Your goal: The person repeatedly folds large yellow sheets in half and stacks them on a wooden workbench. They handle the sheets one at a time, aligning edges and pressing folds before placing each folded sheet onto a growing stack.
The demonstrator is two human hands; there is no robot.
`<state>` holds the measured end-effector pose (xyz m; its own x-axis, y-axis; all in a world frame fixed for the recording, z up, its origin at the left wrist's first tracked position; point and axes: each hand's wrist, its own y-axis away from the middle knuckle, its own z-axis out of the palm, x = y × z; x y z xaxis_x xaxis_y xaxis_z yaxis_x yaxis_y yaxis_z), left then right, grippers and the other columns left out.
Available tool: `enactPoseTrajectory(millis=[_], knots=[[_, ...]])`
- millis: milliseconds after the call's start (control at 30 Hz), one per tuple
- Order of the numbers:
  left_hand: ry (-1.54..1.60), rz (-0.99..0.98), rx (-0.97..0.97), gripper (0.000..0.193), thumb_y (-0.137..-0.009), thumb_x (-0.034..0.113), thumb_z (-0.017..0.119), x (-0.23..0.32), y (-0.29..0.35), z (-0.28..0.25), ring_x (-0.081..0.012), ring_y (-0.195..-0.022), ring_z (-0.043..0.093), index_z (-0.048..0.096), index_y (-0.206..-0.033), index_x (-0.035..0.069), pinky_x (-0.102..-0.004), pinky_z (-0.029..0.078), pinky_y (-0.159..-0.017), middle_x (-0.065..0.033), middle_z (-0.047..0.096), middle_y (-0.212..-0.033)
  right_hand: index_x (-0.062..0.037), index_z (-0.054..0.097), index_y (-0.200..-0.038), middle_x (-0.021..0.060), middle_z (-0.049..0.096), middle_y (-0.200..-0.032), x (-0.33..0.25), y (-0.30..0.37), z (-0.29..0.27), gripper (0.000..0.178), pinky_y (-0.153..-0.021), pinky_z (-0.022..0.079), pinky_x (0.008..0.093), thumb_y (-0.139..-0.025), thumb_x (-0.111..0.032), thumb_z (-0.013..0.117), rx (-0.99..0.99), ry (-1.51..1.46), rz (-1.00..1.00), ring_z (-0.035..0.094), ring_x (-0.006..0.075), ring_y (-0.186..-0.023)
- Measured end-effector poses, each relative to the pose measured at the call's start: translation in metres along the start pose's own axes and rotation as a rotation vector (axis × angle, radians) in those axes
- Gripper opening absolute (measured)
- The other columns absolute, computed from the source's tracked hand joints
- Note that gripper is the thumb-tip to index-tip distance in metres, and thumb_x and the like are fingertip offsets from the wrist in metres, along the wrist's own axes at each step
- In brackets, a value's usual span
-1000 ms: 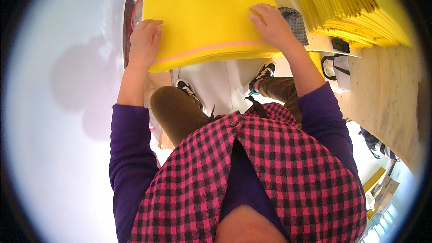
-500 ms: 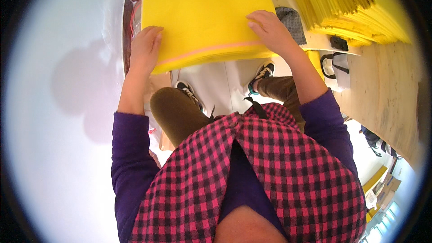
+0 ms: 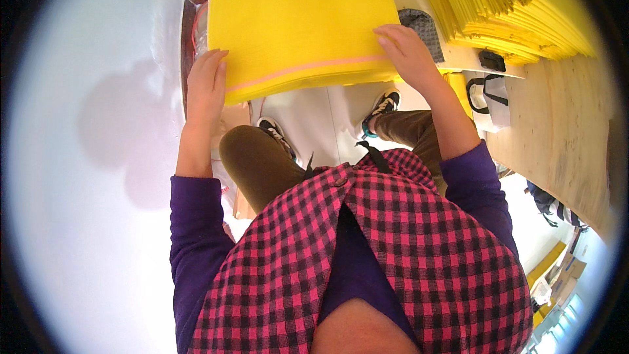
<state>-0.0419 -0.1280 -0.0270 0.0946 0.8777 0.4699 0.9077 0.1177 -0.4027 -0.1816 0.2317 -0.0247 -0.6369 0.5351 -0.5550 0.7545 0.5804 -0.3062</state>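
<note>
A flat stack of yellow cloth-like sheets (image 3: 301, 19) lies on the table before me. A pale pink stripe runs along its near edge, which hangs a little over the front. At the stack's left edge is my left hand (image 3: 208, 85), fingers extended and the thumb slightly apart. My right hand (image 3: 409, 56) rests its outstretched fingertips on the right edge near the front corner. Neither hand is visibly closed round the sheets. The undersides of the sheets are hidden.
More folded yellow cloth (image 3: 504, 10) is heaped at the far right. A grey textured piece (image 3: 422, 29) and a small black object (image 3: 492, 60) lie nearby. A white bag with black handles (image 3: 491, 101) stands beside a wooden board (image 3: 557, 137). On the left is a white wall (image 3: 85, 177).
My left hand has moved slightly toward me along the stack's left edge. My right hand has shifted slightly right and nearer to me, and now sits closer to the right edge.
</note>
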Motion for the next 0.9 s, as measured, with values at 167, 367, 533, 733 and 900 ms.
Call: enactPoseTrajectory(millis=[167, 367, 533, 733, 900], knots=[[0.017, -0.017, 0.020, 0.022, -0.090, 0.008, 0.046, -0.003, 0.005, -0.006, -0.0349, -0.104, 0.053, 0.060, -0.104, -0.001, -0.0410, 0.040, -0.091, -0.0183, 0.059, -0.106, -0.0033, 0.059, -0.114, 0.0143, 0.057, -0.117, -0.001, 0.003, -0.003, 0.032, -0.099, 0.036, 0.0376, -0.092, -0.025, 0.050, -0.047, 0.000, 0.045, 0.049, 0.0309, -0.113], [0.112, -0.010, 0.024, 0.019, -0.088, 0.007, 0.048, -0.018, -0.014, 0.000, -0.0338, -0.099, 0.054, 0.061, -0.098, -0.001, -0.0397, 0.042, -0.087, -0.0168, 0.060, -0.101, -0.0028, 0.059, -0.112, 0.0137, 0.058, -0.115, 0.001, -0.018, 0.001, 0.030, -0.097, 0.038, 0.0372, -0.091, -0.023, 0.052, -0.035, -0.030, 0.035, 0.050, 0.0308, -0.111], [0.085, -0.014, -0.091, 0.018, -0.087, 0.007, 0.050, -0.030, -0.028, 0.012, -0.0335, -0.100, 0.055, 0.063, -0.098, 0.001, -0.0405, 0.044, -0.086, -0.0167, 0.060, -0.101, -0.0012, 0.061, -0.108, 0.0166, 0.059, -0.112, 0.006, -0.038, 0.020, 0.030, -0.095, 0.040, 0.0408, -0.089, -0.023, 0.053, -0.067, 0.013, 0.070, 0.052, 0.0343, -0.108], [0.074, -0.015, -0.024, 0.026, -0.087, 0.008, 0.050, -0.040, -0.008, 0.008, -0.0341, -0.114, 0.050, 0.059, -0.112, 0.003, -0.0395, 0.039, -0.097, -0.0168, 0.056, -0.120, -0.0020, 0.058, -0.114, 0.0168, 0.057, -0.119, 0.026, -0.028, 0.020, 0.034, -0.099, 0.037, 0.0403, -0.089, -0.024, 0.054, 0.101, 0.093, 0.028, 0.049, 0.0341, -0.114], [-0.003, 0.050, -0.087, 0.031, -0.088, 0.011, 0.050, -0.045, 0.000, 0.011, -0.0353, -0.121, 0.045, 0.057, -0.117, 0.004, -0.0427, 0.034, -0.103, -0.0164, 0.052, -0.128, -0.0016, 0.054, -0.119, 0.0187, 0.053, -0.126, 0.040, -0.019, 0.021, 0.040, -0.102, 0.035, 0.0395, -0.089, -0.027, 0.054, 0.169, 0.004, 0.150, 0.046, 0.0337, -0.119]])
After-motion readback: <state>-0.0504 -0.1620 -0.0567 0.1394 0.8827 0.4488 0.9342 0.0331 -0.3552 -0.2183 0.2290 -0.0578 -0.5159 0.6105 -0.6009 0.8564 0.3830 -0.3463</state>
